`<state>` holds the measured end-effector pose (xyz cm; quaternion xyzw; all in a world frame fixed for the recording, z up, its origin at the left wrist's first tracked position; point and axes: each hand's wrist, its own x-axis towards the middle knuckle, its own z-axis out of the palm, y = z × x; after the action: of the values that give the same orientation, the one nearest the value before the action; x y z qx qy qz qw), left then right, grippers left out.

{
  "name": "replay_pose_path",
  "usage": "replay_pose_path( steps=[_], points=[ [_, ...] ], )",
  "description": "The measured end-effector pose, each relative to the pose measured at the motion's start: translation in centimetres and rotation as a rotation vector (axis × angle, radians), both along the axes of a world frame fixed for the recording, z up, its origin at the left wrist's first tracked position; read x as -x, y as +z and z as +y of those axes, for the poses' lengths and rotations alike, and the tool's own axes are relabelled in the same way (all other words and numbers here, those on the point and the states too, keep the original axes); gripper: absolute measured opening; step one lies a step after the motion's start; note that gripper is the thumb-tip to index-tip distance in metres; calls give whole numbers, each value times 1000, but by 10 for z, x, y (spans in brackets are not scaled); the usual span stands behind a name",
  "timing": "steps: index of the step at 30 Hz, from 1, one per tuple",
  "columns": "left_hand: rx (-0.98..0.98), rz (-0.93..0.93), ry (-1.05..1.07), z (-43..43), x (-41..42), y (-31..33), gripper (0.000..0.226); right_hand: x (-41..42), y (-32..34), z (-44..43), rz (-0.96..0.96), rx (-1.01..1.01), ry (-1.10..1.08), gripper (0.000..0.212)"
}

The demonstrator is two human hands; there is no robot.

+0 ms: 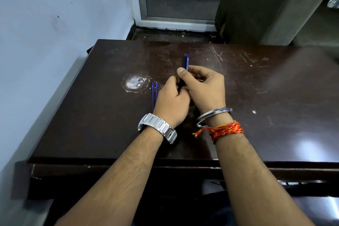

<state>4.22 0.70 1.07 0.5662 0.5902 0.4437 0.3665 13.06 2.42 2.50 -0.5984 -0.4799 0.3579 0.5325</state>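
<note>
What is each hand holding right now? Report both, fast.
Left hand: closed on the lower end of the blue pen.
Right hand: pinches the same pen higher up.

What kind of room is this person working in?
Probably a plain office or study corner: a scratched dark brown wooden desk beside a pale blue wall, with a dark blue pen held over it.

Bare workroom or study: scuffed dark desk (256, 97) (pale-blue wall (45, 33), aluminium-framed door (176, 24))

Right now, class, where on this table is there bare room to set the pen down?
Bare: the table right of the right hand, and the left strip between the blue refills and the wall-side edge. Crowded: the middle, where the left hand and right hand grip the pen.
</note>
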Motion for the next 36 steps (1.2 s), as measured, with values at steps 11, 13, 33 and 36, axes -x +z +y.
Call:
replay_pose_path(
  steps=[11, 13, 33, 36],
  points=[
    [-105, -22, 58, -3, -8, 5, 21, 6, 10, -4, 96, -123, 42, 32],
    [-106, -52, 39, -3, -8, 6, 18, 5, 10, -4, 91, -146, 44, 34],
    [120, -66, 110, 0, -3, -14, 21, -50, -17, 10, -454, 299, -232, 21],
    [103, -55, 117, 0, -3, -15, 21, -51, -19, 9, -469, 292, -225, 25]
  ],
)
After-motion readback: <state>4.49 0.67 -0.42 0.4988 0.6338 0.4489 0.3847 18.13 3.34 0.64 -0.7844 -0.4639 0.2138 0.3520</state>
